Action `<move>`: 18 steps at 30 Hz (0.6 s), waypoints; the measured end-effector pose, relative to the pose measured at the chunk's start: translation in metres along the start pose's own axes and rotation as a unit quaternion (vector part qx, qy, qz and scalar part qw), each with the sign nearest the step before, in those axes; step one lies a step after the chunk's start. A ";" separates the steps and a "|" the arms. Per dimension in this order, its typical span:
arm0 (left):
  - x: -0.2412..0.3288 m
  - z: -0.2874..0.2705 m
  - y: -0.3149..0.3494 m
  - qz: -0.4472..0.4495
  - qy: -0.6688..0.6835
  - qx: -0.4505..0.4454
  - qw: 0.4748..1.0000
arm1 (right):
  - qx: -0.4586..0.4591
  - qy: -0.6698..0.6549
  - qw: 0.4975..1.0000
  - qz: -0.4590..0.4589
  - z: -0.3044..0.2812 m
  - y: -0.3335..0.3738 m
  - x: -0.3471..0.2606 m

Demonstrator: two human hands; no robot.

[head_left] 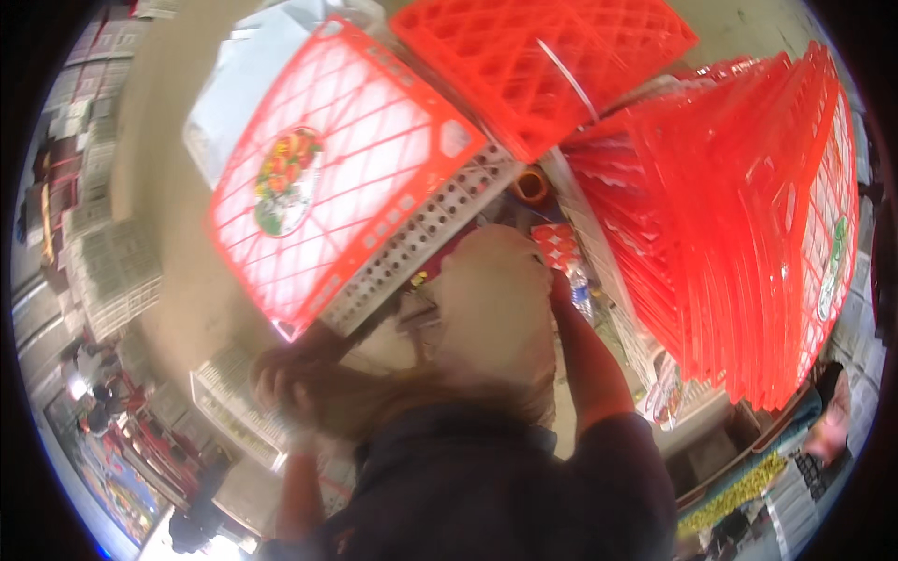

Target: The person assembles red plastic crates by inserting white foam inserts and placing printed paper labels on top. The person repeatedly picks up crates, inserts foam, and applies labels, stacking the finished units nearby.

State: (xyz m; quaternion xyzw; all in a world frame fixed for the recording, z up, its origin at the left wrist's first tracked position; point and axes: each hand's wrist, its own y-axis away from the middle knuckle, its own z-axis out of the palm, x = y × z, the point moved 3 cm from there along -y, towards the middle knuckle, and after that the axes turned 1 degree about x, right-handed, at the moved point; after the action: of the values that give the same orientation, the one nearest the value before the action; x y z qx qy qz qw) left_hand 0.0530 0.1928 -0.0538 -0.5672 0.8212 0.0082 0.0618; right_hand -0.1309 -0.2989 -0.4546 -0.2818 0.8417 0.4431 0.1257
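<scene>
My left hand (281, 385) is raised at the lower left, near the bottom corner of a red lattice-patterned plastic panel (351, 140) with a white backing and an oval vegetable picture. It is smeared by motion, so its grip is unclear. My right hand (560, 286) reaches down beside my light-trousered leg (496, 299). Its fingers are in shade and mostly hidden. Close to it are a clear bottle with a blue label (580, 292) and a red item with pale round spots (557, 245). A brown ring-shaped roll (531, 187) lies just beyond.
A tall stack of red plastic panels (692, 234) fans out on the right. Another red lattice stack (543, 65), with a white strap, lies ahead. A grey perforated crate (412, 238) supports the left panel. Pale bundles (112, 252) line the far left.
</scene>
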 end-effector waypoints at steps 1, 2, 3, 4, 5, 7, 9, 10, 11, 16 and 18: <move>-0.004 0.002 0.005 -0.003 0.012 -0.009 1.000 | -0.017 0.034 0.999 0.023 -0.001 -0.003 -0.006; -0.008 0.006 0.004 -0.004 0.023 -0.013 1.000 | -0.022 0.053 0.998 0.040 -0.001 -0.012 -0.010; -0.012 0.007 0.009 0.000 0.010 -0.014 1.000 | 0.008 0.046 0.996 0.072 0.005 -0.016 -0.002; -0.015 0.010 0.007 0.004 -0.005 -0.011 1.000 | 0.039 0.037 0.993 0.102 0.010 -0.025 -0.001; -0.014 0.010 0.009 -0.002 -0.017 -0.033 0.999 | -0.002 0.019 0.992 0.124 -0.002 -0.030 -0.020; 0.000 0.005 -0.012 0.017 0.035 -0.045 0.998 | 0.051 0.060 0.982 0.170 -0.008 -0.037 -0.031; 0.000 0.009 -0.018 0.020 0.058 -0.052 0.997 | 0.072 0.075 0.966 0.236 -0.010 -0.046 -0.047; -0.001 0.008 -0.021 0.023 0.070 -0.060 0.995 | 0.084 0.112 0.963 0.232 -0.006 -0.051 -0.046; -0.004 0.010 -0.021 0.021 0.079 -0.059 0.995 | 0.096 0.149 0.958 0.227 0.000 -0.056 -0.044; -0.005 0.014 -0.027 0.024 0.044 -0.077 0.996 | 0.060 0.239 0.932 0.266 0.012 -0.074 -0.032; -0.010 0.016 -0.027 0.019 0.011 -0.105 0.994 | 0.074 0.230 0.939 0.243 0.010 -0.074 -0.032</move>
State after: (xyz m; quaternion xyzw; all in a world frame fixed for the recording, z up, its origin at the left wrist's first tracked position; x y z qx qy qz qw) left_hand 0.0827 0.1936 -0.0670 -0.5549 0.8271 0.0889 -0.0074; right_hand -0.0620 -0.3122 -0.4954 -0.1525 0.9210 0.3196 -0.1620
